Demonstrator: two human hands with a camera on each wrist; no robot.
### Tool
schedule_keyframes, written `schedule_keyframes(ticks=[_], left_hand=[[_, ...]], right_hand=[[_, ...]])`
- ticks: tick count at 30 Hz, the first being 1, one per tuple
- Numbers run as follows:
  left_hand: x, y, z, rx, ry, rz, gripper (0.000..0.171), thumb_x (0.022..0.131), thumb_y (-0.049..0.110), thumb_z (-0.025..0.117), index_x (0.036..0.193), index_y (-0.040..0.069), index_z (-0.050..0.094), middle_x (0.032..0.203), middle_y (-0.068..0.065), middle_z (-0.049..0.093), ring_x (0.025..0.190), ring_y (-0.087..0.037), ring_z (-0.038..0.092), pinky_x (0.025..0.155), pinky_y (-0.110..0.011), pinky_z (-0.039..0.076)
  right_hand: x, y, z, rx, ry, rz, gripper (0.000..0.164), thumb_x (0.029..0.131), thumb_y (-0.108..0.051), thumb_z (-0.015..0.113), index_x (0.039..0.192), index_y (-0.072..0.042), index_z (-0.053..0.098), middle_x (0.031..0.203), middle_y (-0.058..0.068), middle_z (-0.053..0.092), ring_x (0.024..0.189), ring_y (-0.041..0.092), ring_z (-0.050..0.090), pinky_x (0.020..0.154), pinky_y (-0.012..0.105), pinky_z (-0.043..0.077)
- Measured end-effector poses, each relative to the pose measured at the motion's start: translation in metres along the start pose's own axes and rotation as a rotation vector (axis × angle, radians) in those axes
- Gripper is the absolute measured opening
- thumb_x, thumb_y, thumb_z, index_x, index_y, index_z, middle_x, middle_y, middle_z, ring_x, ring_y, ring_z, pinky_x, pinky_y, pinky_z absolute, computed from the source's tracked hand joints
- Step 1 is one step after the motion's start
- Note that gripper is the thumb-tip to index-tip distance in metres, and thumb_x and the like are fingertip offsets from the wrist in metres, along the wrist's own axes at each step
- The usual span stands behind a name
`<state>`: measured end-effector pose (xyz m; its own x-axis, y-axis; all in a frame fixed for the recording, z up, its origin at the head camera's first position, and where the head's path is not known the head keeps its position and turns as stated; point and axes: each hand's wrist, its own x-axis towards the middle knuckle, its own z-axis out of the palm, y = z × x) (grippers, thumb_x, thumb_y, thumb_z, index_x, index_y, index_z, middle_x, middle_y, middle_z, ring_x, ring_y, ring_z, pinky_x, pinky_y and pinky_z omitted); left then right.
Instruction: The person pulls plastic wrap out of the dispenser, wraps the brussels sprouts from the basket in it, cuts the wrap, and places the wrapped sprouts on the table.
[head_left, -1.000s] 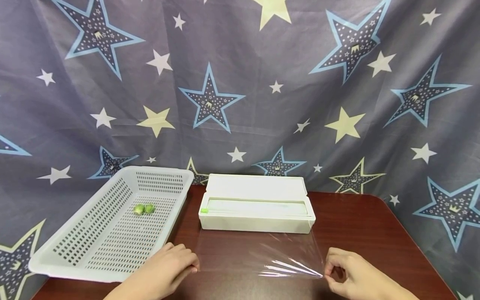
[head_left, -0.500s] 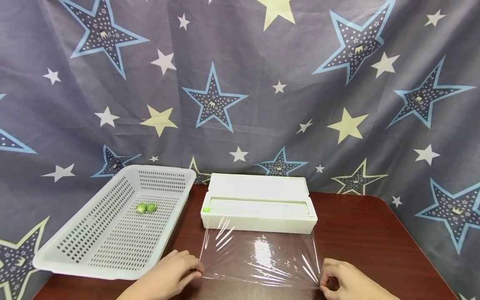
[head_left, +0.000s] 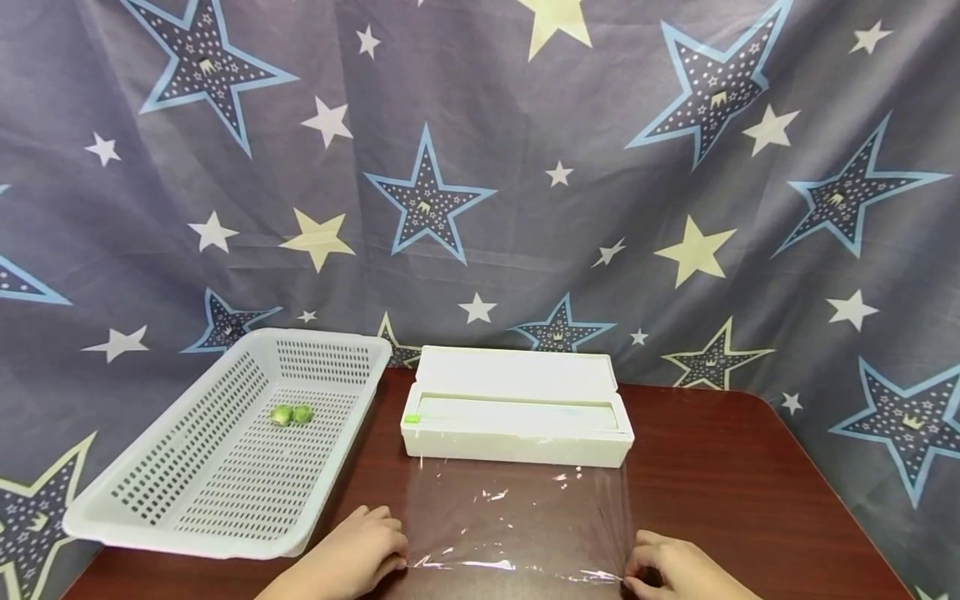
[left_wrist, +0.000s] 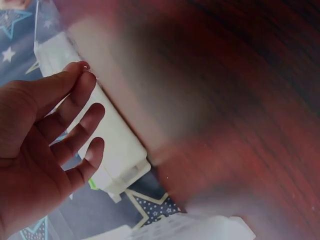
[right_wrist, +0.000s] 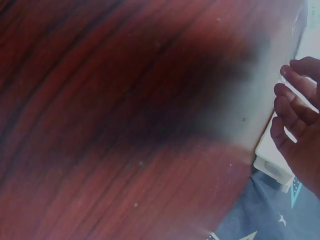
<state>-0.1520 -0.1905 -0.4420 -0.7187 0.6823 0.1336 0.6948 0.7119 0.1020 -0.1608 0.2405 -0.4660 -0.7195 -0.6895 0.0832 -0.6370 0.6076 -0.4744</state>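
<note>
A sheet of clear plastic wrap (head_left: 517,521) stretches from the front of a white wrap dispenser box (head_left: 517,446) toward me. My left hand (head_left: 352,550) pinches the sheet's near left corner between thumb and forefinger; in the left wrist view the other fingers of that hand (left_wrist: 55,120) are spread and loosely bent. At the near right corner my right hand (head_left: 671,567) pinches the wrap, and the right wrist view shows this hand (right_wrist: 300,110) at its edge. The box's lid (head_left: 517,373) stands raised at the back, and a green slider (head_left: 412,419) sits at its left end.
To the left stands a white perforated basket (head_left: 315,500) holding two small green sprouts (head_left: 291,414). The dark red wooden table (head_left: 705,467) has a rounded far right corner. A grey curtain with stars (head_left: 525,225) hangs right behind it.
Both hands have come down and closer to me, drawing the plastic wrap further out of the box. The right hand has also shifted slightly left, and the sheet lies lower.
</note>
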Motion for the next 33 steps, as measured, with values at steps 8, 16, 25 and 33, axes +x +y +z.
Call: schedule_keyframes(ticks=[8, 16, 25, 33], left_hand=[[0.002, -0.002, 0.006, -0.053, -0.085, -0.031, 0.011, 0.080, 0.024, 0.070, 0.070, 0.023, 0.067, 0.071, 0.018, 0.053, 0.071, -0.002, 0.044, 0.059, -0.021, 0.031], [0.000, -0.011, 0.012, -0.151, -0.052, -0.054, 0.017, 0.086, 0.034, 0.063, 0.074, 0.024, 0.069, 0.071, 0.019, 0.052, 0.068, 0.000, 0.041, 0.058, -0.020, 0.033], [-0.001, -0.015, 0.017, -0.160, -0.060, -0.141, 0.015, 0.082, 0.034, 0.068, 0.070, 0.026, 0.064, 0.072, 0.018, 0.053, 0.069, -0.001, 0.042, 0.060, -0.024, 0.036], [-0.004, -0.014, 0.015, -0.137, -0.034, -0.146, 0.017, 0.079, 0.034, 0.071, 0.068, 0.029, 0.059, 0.069, 0.019, 0.051, 0.068, 0.000, 0.046, 0.059, -0.025, 0.037]], right_hand=[[0.005, 0.001, 0.012, -0.126, 0.092, 0.030, 0.025, 0.087, -0.030, 0.064, 0.064, -0.025, 0.057, 0.067, -0.018, 0.038, 0.059, -0.009, 0.031, 0.052, 0.013, 0.033], [0.007, 0.004, 0.021, -0.044, 0.132, 0.116, 0.023, 0.081, -0.027, 0.072, 0.064, -0.024, 0.057, 0.068, -0.017, 0.041, 0.059, -0.009, 0.036, 0.051, 0.014, 0.035], [0.007, 0.005, 0.023, 0.013, 0.189, 0.094, 0.018, 0.077, -0.021, 0.075, 0.068, -0.022, 0.059, 0.069, -0.018, 0.043, 0.061, -0.010, 0.037, 0.051, 0.015, 0.036], [0.005, 0.005, 0.020, 0.112, 0.112, 0.155, 0.014, 0.080, -0.022, 0.072, 0.073, -0.021, 0.060, 0.070, -0.017, 0.044, 0.062, -0.008, 0.038, 0.052, 0.016, 0.036]])
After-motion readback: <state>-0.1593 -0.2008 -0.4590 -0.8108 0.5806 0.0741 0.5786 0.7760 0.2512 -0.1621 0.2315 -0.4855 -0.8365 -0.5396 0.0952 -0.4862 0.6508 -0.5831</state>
